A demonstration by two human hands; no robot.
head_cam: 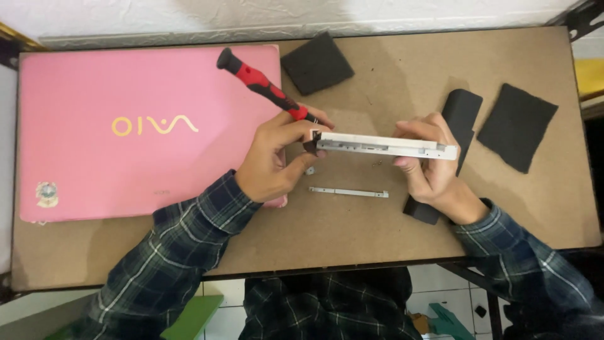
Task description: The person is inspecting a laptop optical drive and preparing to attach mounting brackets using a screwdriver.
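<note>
The left hand (274, 160) is closed around a red-and-black screwdriver (261, 83), its tip set against the left end of a slim white drive unit (384, 145); the right hand (431, 167) is curled around the unit's right end, fingers above and thumb below, holding it on edge just above the middle of the surface (352, 233).

Going by size: a closed pink laptop (126, 126) fills the left half of the surface, up to its far-left corner. A long black battery-like bar (462, 110) lies behind the right hand, running toward the near edge. Two dark foam pads follow — one (517, 126) near the right edge, one (316, 63) by the far edge beside the laptop. Then the drive unit itself, and the screwdriver slanting over the laptop's right corner. Smallest are a thin metal bracket strip (349, 192) lying flat just below the unit, and a tiny metal piece (309, 170) beside the left hand.

The unit looks light, thin and stiff — a sheet-metal casing that would likely dent or twist under a hard squeeze, with smooth faces that may slip. A hold on the long edges near the ends, as the right hand has it, seems safest. The bracket strip looks easily bent.
</note>
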